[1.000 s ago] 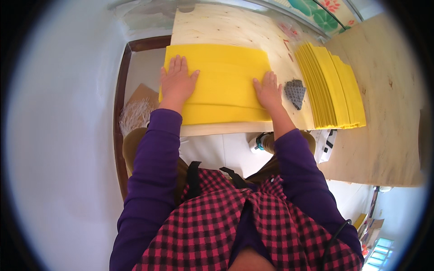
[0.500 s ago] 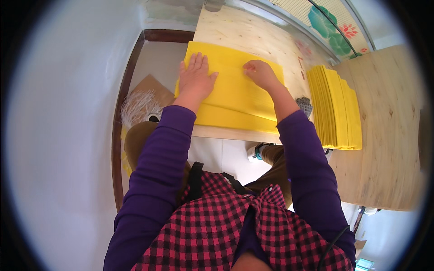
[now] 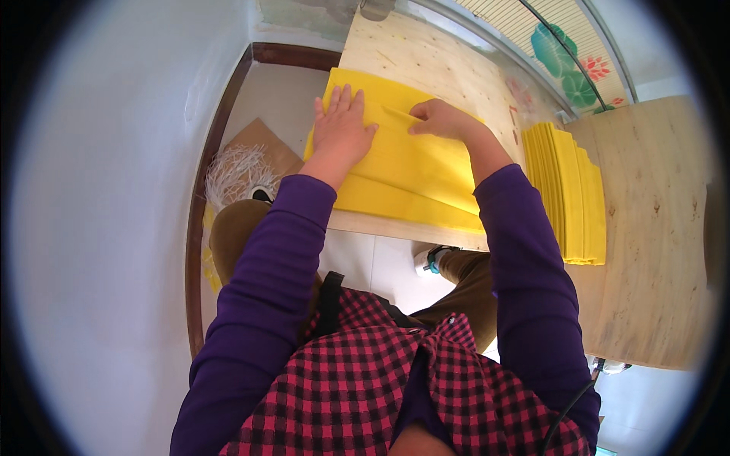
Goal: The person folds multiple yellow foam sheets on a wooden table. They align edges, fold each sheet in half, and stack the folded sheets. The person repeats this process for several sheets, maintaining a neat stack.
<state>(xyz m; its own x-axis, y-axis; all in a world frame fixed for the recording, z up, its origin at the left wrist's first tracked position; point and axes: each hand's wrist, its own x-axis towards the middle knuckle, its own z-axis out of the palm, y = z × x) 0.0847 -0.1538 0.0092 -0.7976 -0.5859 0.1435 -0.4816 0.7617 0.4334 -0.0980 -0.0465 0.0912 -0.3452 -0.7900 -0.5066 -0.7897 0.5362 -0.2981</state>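
Pressing the left hand [image 3: 344, 131] flat, spread wide and gripping nothing, should steady the yellow fabric [image 3: 395, 163] beneath both hands on the bench [image 3: 411, 44]. The right hand [image 3: 445, 121] half-curls beside a raised crease [image 3: 392, 113], thumb and forefinger slightly apart; whether it pinches cloth, I cannot tell.

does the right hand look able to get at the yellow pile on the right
Likely yes: the right hand is at the yellow sheet, the yellow pile lies to its right, and no barrier shows between them, though the purple sleeve hides part of the table.
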